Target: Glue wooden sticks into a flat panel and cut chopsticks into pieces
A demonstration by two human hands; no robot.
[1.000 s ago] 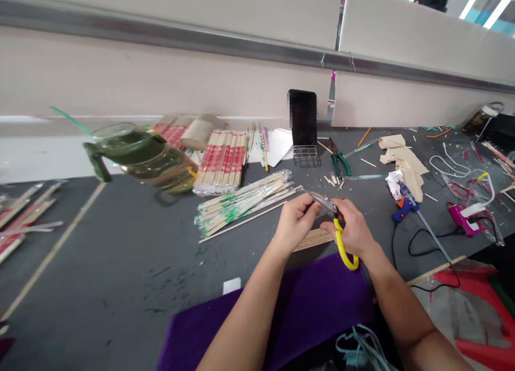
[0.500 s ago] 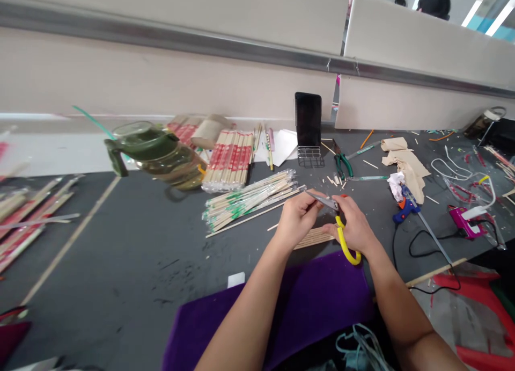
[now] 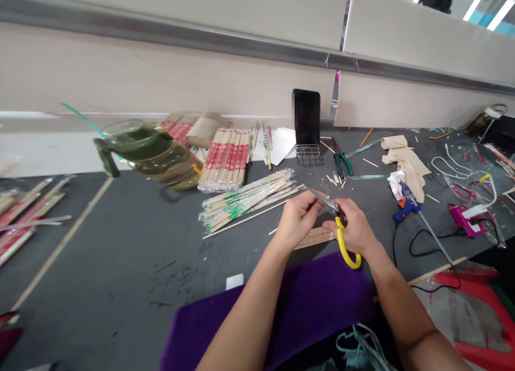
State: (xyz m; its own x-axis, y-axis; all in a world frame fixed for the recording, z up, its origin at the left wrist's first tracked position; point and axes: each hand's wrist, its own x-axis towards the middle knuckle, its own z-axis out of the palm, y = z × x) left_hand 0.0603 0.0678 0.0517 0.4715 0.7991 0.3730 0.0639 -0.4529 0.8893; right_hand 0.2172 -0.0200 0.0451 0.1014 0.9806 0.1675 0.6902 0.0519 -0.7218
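Note:
My right hand is closed around a pair of scissors with yellow handles, whose grey blades point up and left toward my other hand. My left hand is closed in a pinch beside the blades; what lies between its fingers is hidden. A thin wooden stick shows just left of that hand, and I cannot tell whether it is held. Below both hands, a row of thin wooden sticks lies side by side on the table. A purple cloth lies under my forearms.
Left of my hands lie wrapped chopsticks with green print and red-printed packs, near a green-lidded jug. Behind stands a phone on a wire holder. Pliers, a blue glue gun and a pink power adapter are rightward.
The scissors' blades have tilted slightly, while both hands stay almost in place. The view has shifted a little, so the jug and packs appear farther left.

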